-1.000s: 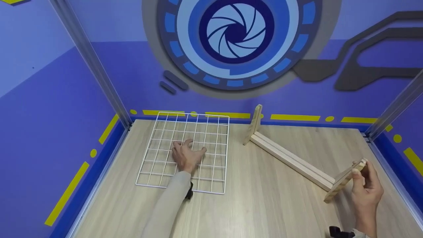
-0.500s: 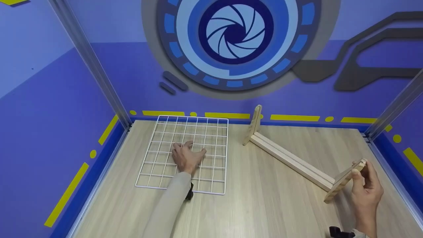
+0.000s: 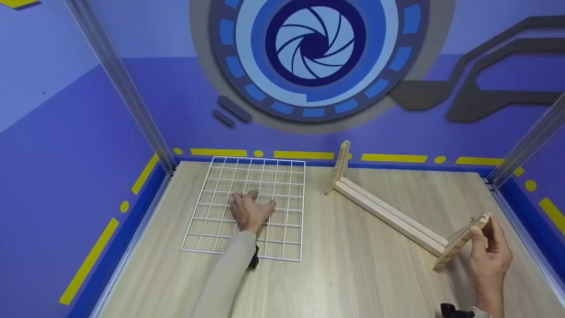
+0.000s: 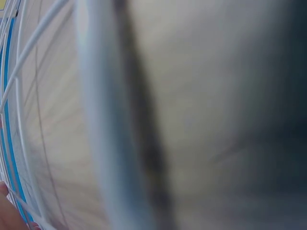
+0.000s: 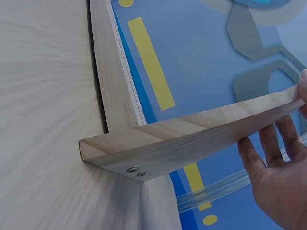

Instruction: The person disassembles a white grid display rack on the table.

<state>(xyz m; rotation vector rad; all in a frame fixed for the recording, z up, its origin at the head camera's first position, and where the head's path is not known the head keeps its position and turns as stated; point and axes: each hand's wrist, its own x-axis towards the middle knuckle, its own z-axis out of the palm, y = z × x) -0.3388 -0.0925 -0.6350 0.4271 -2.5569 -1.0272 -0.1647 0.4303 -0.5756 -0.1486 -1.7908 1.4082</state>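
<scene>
A white wire grid panel [image 3: 287, 212] lies over the left part of the table. My left hand [image 3: 250, 212] is on its middle, fingers bent at the wires and thumb spread to the right. In the left wrist view, blurred wires [image 4: 33, 43] fill the near side and only a bit of the fingers [image 4: 9, 211] shows. On the right stands a wooden frame [image 3: 393, 216], two end boards joined by a low grooved bar. My right hand [image 3: 492, 256] pinches the top of the nearer end board [image 5: 192, 134], thumb on one side and fingers on the other. Two screw heads [image 5: 132, 169] show low on that board.
The wood-grain table [image 3: 344, 282] ends at a blue back wall [image 3: 397, 137] with yellow dashes. Metal posts [image 3: 128, 88] rise at both back corners. The frame's far end board [image 3: 340, 168] stands close to the back wall.
The grid's far edge has come down slightly toward the table, its near edge almost in place. The left hand has barely shifted; the right hand and wooden frame look unchanged.
</scene>
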